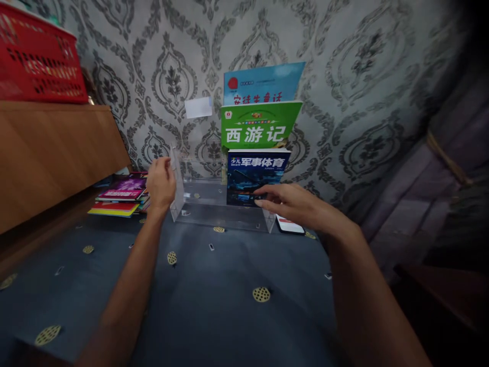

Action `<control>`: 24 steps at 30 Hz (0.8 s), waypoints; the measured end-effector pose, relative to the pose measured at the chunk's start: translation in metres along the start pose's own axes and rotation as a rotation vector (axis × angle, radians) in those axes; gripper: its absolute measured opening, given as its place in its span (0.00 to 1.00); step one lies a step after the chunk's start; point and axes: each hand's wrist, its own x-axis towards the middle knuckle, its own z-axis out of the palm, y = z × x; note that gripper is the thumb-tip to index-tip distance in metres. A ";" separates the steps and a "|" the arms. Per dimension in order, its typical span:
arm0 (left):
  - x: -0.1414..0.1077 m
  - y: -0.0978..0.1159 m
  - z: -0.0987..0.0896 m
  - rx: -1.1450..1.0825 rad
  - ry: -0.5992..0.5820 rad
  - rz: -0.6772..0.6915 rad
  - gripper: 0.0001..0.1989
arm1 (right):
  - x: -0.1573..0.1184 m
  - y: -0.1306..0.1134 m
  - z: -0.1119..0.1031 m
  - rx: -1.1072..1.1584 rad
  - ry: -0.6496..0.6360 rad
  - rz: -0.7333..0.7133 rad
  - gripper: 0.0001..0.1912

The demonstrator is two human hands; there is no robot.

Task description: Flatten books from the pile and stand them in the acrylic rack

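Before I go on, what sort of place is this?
Probably a room in a home: ornate grey patterned wallpaper, a dark blue cloth printed with yellow shapes, and a slotted red plastic basket suggest it.

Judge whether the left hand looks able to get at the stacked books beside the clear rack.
Probably yes: the left hand is close beside the stacked books, holds no book, and nothing visible blocks the way between them.

Red basket point(38, 38) atop wooden cabinet point(63, 153) — phone point(291, 226), patterned wallpaper point(355, 102), curtain point(416, 199).
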 end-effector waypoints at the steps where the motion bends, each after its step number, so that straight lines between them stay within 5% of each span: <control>1: -0.001 -0.014 -0.002 0.066 -0.032 -0.044 0.18 | -0.001 0.000 0.001 0.009 -0.010 -0.014 0.23; 6: -0.015 -0.077 -0.016 0.378 -0.295 -0.144 0.29 | -0.001 0.001 0.004 0.011 -0.028 -0.077 0.23; 10: -0.023 -0.106 -0.031 0.446 -0.527 -0.172 0.35 | 0.000 0.001 0.006 0.024 -0.055 -0.099 0.23; 16: -0.024 -0.124 -0.046 0.522 -0.637 -0.127 0.30 | 0.002 0.009 0.013 0.023 -0.060 -0.094 0.24; 24: -0.018 -0.149 -0.062 0.611 -0.706 0.106 0.21 | -0.003 0.001 0.007 0.010 -0.065 -0.116 0.25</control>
